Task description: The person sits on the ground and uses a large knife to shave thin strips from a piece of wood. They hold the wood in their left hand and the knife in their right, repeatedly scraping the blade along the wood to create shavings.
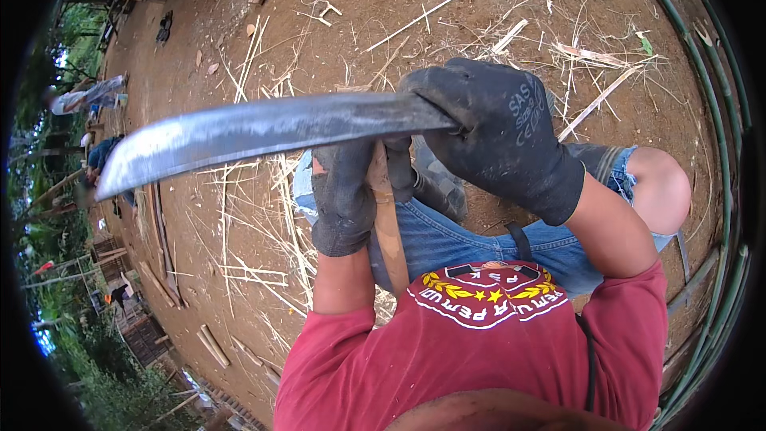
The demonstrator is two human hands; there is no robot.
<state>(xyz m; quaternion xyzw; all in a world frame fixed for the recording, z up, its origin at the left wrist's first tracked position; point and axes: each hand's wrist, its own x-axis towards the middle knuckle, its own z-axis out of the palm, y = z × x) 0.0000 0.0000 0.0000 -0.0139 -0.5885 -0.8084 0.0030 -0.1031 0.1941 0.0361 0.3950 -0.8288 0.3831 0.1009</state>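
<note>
My right hand [499, 132], in a dark work glove, is closed around the handle of a machete, which the fist hides. Its long, broad steel blade [271, 129] points left across the view, slightly curved toward the tip. Below the blade, my left hand [343, 199], gloved too, wraps around a flat brown wooden strip [388, 231]. The strip runs upright between the fingers, its lower end near my shirt. The blade passes in front of its upper part. Whether blade and strip touch, I cannot tell.
Pale split slivers [259, 255] litter the brown dirt ground around my bent legs in jeans [455, 239]. Long green bamboo poles [722, 191] curve along the right side. Cut pieces [213, 345] lie at lower left. Farther left are people, wooden structures and greenery.
</note>
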